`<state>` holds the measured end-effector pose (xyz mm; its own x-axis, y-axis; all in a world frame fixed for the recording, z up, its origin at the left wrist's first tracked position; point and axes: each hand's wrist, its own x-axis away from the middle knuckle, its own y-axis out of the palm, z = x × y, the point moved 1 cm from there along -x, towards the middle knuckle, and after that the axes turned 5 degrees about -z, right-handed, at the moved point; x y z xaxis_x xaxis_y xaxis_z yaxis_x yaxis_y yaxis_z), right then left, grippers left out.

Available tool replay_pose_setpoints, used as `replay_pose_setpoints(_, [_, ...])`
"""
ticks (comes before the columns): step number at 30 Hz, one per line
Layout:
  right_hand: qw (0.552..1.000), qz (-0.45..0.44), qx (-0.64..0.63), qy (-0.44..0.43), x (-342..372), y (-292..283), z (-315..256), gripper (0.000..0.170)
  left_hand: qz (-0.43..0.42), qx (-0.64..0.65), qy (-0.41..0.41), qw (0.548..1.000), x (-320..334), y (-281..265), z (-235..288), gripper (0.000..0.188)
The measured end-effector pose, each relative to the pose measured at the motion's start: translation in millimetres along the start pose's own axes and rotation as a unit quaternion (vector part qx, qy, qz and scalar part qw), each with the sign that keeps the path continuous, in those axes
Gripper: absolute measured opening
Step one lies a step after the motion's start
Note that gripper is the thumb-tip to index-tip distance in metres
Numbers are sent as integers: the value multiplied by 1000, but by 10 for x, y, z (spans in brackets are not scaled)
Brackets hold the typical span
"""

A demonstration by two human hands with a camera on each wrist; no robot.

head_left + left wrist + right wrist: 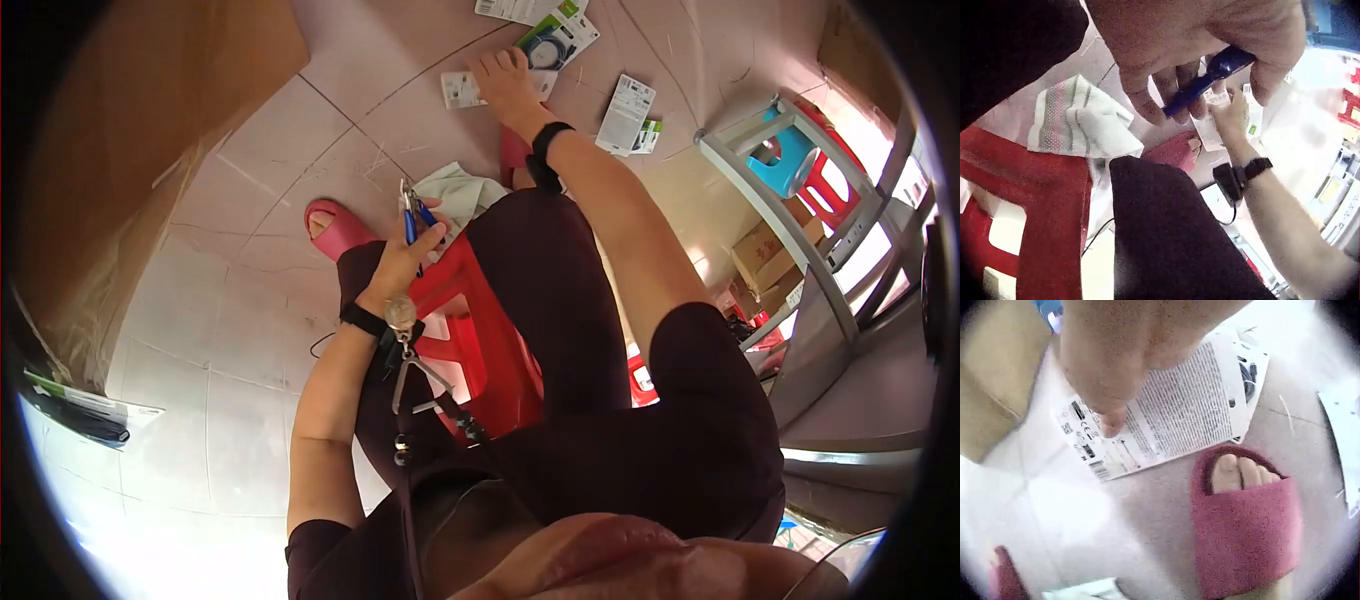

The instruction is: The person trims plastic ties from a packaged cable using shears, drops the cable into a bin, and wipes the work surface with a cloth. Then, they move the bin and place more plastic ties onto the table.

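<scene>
My left hand (pixel 400 262) holds blue-handled cutters (pixel 410 226), tips pointing away from me. In the left wrist view, that hand (pixel 1210 37) curls its fingers and thumb about a blue handle (pixel 1194 91). Over the floor, my right hand (pixel 508 88) rests on a white printed package (pixel 461 91). From the right wrist, one fingertip of this hand (pixel 1129 356) touches the package's printed face (pixel 1188 406), while the other fingertips are hidden. A packaged cable (pixel 550 48) lies partly over the package's far side.
Two more packages (pixel 626 112) lie to the right on the tiles. A white cloth (pixel 460 192) hangs at the front of a red stool (pixel 500 385) between the knees. Cardboard (pixel 190 60) stands at left; a grey metal frame (pixel 780 220) stands at right.
</scene>
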<state>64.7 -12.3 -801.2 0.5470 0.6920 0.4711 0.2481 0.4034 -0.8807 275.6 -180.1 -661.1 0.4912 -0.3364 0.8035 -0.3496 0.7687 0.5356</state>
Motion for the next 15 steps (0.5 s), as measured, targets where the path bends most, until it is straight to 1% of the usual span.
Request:
replay_pose_setpoints(1, [1000,0,1,3,55,-46,19,50,6,16,15,1000,-19,-34,12,39])
replay_pose_setpoints(2, [993,-21,-112,23,131,-101,90,48,10,34,32,999,-59,-54,20,39])
replay_pose_setpoints(3, [973,-42,-225,40,198,-146,178,46,16,52,50,997,-102,-57,25,39])
replay_pose_setpoints(4, [938,-62,-336,56,248,-188,267,44,14,53,51,997,-123,-47,6,39])
replay_pose_setpoints(5, [894,-78,-405,173,246,-141,494,39,18,78,42,996,-133,-43,-29,39])
replay_pose_setpoints(6, [832,-90,-467,286,243,-108,748,34,21,103,36,994,-154,-40,-51,39])
replay_pose_setpoints(7, [607,-2,-718,341,294,-60,903,36,25,126,29,991,-178,-53,-64,39])
replay_pose_setpoints(8, [305,84,-882,351,329,4,980,39,26,123,33,991,-186,-51,-62,39])
replay_pose_setpoints(9, [306,84,-883,346,296,143,1029,39,11,94,16,995,-189,-27,-71,40])
replay_pose_setpoints(11, [435,112,-791,416,121,594,1166,43,-16,45,-15,999,-197,28,-111,41])
replay_pose_setpoints(12, [496,124,-736,444,46,723,1200,45,-12,49,-8,999,-199,21,-139,41])
replay_pose_setpoints(13, [500,123,-738,437,16,732,1188,45,-4,53,-15,998,-195,4,-175,41])
replay_pose_setpoints(15, [505,146,-674,520,10,704,1195,47,9,60,-24,998,-215,-43,-185,41])
